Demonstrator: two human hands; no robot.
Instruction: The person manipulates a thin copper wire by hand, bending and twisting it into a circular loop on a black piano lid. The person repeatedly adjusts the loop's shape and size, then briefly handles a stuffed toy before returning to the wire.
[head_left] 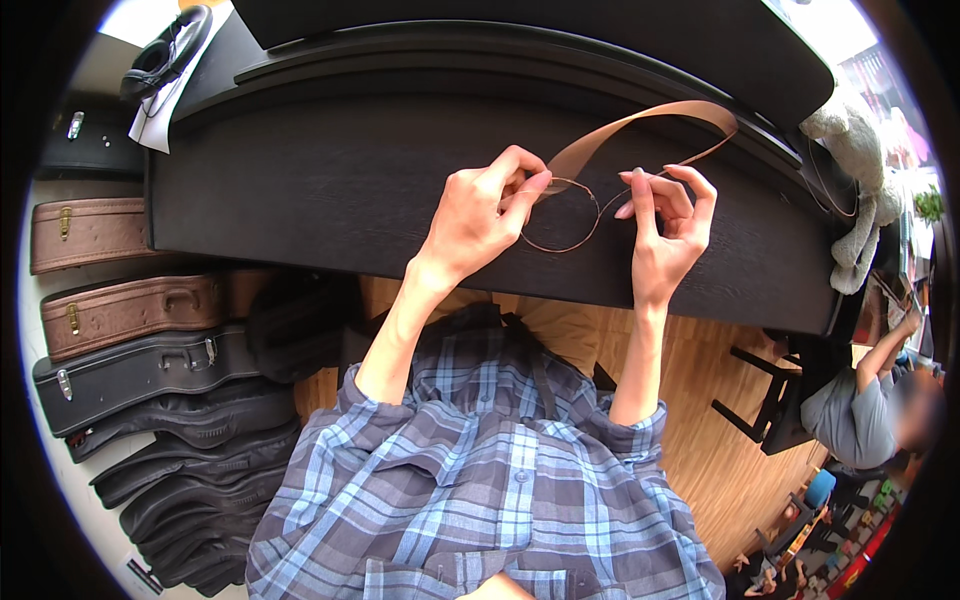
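Observation:
My left hand [485, 212] is closed in a pinch on a thin, copper-coloured hoop [560, 250], held upright above the black desk. A tan ribbon [640, 116] starts beside my left fingertips, arches up and away to the right, then twists edge-on and comes back to my right hand [668, 238]. There my thumb and fingertips pinch the ribbon, which looks like a narrow strand at that spot and runs on to the hoop's right side. My other right fingers are curled loosely. Whether ribbon is wound round part of the hoop is too small to tell.
The black desk [330, 200] has a raised ledge at its back. Headphones [165, 60] lie at the far left, and a grey plush toy [860, 180] hangs by the right edge. Instrument cases [130, 310] are stacked at left. Another person [855, 415] sits at right near a black stool [765, 395].

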